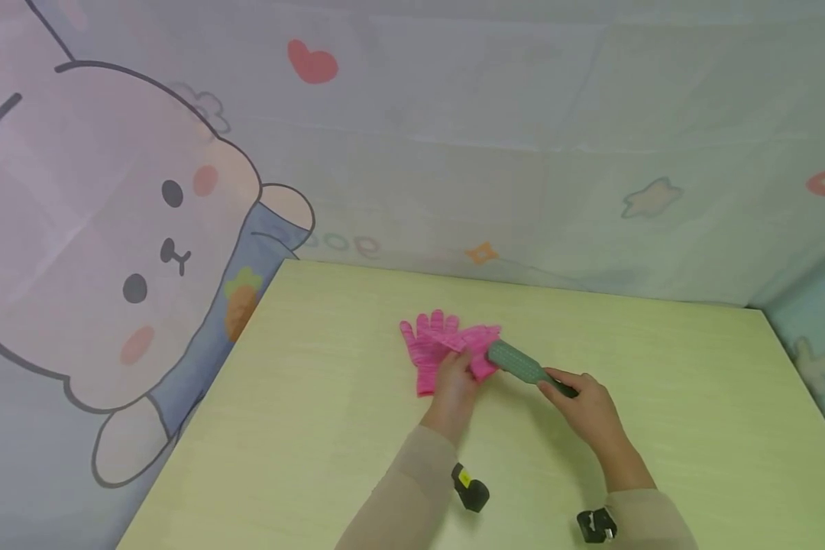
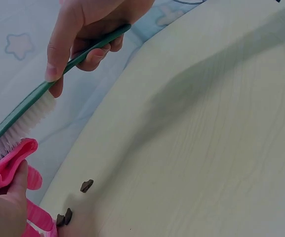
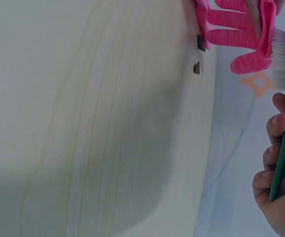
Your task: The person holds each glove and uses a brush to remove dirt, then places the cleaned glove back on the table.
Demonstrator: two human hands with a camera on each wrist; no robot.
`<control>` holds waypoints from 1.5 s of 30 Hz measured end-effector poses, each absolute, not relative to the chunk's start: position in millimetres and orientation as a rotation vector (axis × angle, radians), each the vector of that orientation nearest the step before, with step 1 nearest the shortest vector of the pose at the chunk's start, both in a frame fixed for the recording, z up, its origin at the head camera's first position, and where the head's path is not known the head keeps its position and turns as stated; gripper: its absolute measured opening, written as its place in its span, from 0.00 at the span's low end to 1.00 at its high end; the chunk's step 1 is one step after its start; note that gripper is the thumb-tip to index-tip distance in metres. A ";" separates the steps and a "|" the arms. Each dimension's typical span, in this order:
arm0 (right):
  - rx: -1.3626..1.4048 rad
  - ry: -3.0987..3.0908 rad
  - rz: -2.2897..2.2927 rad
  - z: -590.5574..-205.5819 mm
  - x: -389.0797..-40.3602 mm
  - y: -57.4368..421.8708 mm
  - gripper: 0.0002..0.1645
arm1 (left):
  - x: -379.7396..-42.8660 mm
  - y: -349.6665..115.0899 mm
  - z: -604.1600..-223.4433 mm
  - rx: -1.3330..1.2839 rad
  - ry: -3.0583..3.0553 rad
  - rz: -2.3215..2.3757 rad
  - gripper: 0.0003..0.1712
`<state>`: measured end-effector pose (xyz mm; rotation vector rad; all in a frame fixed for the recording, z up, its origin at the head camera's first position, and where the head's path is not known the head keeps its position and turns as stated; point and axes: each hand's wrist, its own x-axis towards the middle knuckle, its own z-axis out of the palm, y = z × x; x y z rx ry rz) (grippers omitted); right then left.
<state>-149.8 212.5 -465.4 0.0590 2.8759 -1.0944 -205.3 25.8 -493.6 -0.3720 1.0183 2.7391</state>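
Note:
My left hand (image 1: 454,386) pinches a pink knit glove (image 1: 480,340) near its cuff, holding it up above the table. In the left wrist view the thumb lies along the folded glove edge. A second pink glove (image 1: 422,355) is spread on the table just left of that hand, fingers pointing away. My right hand (image 1: 589,406) grips the handle of a green brush (image 1: 516,361). Its white bristles (image 2: 33,116) face down and meet the held glove, as the left wrist view shows. From the right wrist, the bristles also press against the glove's side.
Small dark pieces (image 2: 87,185) lie on the pale yellow table (image 1: 302,428) near the gloves. A printed cloth (image 1: 454,153) with a cartoon animal hangs behind and at the left of the table. Black wrist cameras (image 1: 473,493) sit by both sleeves.

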 end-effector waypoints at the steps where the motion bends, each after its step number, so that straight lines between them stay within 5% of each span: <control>1: 0.054 2.881 -1.087 -465.3 -149.9 212.9 0.35 | -205.3 25.3 -493.6 -0.382 1.021 2.734 0.23; 45: 0.077 2.910 -1.141 -461.2 -150.7 221.5 0.33 | -212.0 29.0 -497.3 -0.372 1.002 2.776 0.24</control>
